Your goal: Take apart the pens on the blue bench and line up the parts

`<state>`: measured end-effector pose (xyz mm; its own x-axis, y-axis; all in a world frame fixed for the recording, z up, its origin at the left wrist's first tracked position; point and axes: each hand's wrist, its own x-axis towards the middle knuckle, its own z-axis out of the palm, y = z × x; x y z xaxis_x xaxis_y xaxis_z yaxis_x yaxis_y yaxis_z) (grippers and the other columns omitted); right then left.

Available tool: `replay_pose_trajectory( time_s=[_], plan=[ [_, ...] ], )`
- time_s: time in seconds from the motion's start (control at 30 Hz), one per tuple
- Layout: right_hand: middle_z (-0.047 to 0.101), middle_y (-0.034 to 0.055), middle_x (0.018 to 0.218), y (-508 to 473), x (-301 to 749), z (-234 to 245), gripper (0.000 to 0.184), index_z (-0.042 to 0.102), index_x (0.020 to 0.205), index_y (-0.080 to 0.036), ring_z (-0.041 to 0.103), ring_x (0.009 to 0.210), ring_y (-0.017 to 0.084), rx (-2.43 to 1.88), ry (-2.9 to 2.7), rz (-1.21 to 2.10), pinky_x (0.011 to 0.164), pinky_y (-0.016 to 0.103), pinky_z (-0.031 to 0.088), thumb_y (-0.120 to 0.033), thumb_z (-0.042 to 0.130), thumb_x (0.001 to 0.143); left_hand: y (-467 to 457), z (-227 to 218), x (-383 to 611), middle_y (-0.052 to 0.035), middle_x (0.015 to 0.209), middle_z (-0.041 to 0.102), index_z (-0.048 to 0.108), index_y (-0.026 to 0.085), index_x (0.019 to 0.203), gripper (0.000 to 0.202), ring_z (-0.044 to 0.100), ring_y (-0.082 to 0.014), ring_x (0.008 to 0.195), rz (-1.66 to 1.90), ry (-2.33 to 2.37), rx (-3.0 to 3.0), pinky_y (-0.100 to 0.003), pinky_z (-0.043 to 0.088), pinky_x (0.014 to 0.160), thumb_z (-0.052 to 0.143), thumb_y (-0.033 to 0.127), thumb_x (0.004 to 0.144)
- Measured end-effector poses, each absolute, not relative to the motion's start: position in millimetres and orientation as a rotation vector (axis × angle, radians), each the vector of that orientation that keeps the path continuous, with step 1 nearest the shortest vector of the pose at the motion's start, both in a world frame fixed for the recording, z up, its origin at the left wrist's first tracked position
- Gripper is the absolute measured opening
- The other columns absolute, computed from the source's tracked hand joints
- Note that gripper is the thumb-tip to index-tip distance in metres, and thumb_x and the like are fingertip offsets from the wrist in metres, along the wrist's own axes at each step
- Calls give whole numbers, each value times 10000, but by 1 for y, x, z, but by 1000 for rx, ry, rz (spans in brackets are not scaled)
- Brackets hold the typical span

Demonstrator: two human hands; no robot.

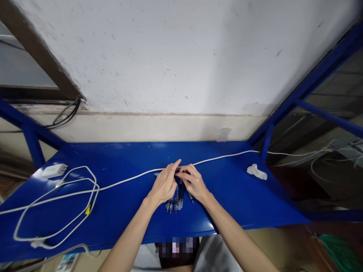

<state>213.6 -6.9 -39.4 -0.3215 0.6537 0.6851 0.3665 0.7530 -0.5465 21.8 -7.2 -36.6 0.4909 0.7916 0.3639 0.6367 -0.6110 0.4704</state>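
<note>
"Pens (176, 200) are lying in a loose bunch on the blue table (241, 196), right below both hands. What's worrying you?"

"Rolling, mostly. They're round and the painted top looks slick, so a nudge from a wrist could be sending them apart."

"And the hands?"

"Left hand (163, 185) is arching over the bunch, its fingers (176, 164) pressing together and reaching toward the right hand (194, 183). That hand's fingers (187, 168) seem to be pinching a dark slim piece (179, 170), though I can't tell exactly what it is. Both forearms (229, 234) are angling inward."

"Anything farther out?"

"White cable (127, 179) is running just behind the fingertips. If a finger is snagging it, the loops near the white charger (53, 170) could be dragging. White cloth (256, 172) is lying near the far right corner."
</note>
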Motion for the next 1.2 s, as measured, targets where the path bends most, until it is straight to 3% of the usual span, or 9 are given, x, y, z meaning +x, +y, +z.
replay_pose_trajectory(
  time_s=[0.13,0.3,0.53,0.67,0.77,0.87,0.93,1.1,1.2],
  plan=[
    [692,115,1097,-9,214,-42,302,719,1155,-230,617,1015,213,-754,-1969,316,871,407,535,-93,489,1016,-5,-27,26,-155,1551,467,117,220,1659,876,485,-306,1423,832,1180,2486,-515,461,1139,405,70,845],
    [734,102,1045,-9,213,-39,181,710,1102,-210,653,953,218,-859,-1897,359,930,417,518,-208,547,1024,-7,-18,34,-151,1542,468,106,254,1663,881,499,-321,1393,759,1151,2597,-533,445,1138,435,85,864],
    [701,80,846,-6,212,-35,281,700,949,-199,582,780,217,-1086,-1756,456,805,360,494,-293,456,1053,-11,-21,41,-195,1604,355,44,236,1662,770,418,-317,1457,958,956,2698,-531,432,1144,415,169,991],
    [709,60,822,-5,217,-33,283,712,903,-200,621,774,202,-1155,-1615,547,783,333,490,-329,501,1040,-11,-17,32,-177,1609,346,132,263,1640,720,275,-340,1551,1212,981,2712,-629,303,1219,431,157,993],
    [712,49,805,-4,223,-33,272,727,928,-188,638,709,184,-1202,-1481,631,684,298,501,-361,538,1018,-8,-16,21,-165,1542,455,336,225,1565,544,302,-337,1541,1187,1366,2633,-649,229,1242,448,205,1033],
    [734,46,818,-3,227,-35,261,743,967,-179,667,694,181,-1217,-1418,720,680,292,531,-392,590,979,-3,-21,16,-138,1417,566,617,203,1216,231,399,-337,1475,1114,1498,2593,-622,299,1204,460,229,1049],
    [741,46,819,-3,229,-36,283,749,951,-174,675,702,184,-1236,-1404,758,687,292,531,-424,617,961,-1,-24,16,-127,1331,605,635,196,1016,173,467,-329,1408,1099,1493,2579,-587,358,1160,467,218,1048],
    [534,-7,497,-7,231,-32,560,599,540,-178,508,502,135,-1320,-1465,806,556,265,389,-489,549,1003,-5,-28,15,-98,1123,668,613,201,1024,135,607,-273,1158,1148,1414,2492,-443,470,979,490,250,1053],
    [614,0,602,-9,230,-28,452,691,686,-176,545,559,141,-1281,-1553,867,568,256,394,-482,569,996,-13,-30,11,-58,963,686,611,202,1036,155,629,-224,914,1166,1404,2416,-376,477,833,480,280,1065]
  ],
)
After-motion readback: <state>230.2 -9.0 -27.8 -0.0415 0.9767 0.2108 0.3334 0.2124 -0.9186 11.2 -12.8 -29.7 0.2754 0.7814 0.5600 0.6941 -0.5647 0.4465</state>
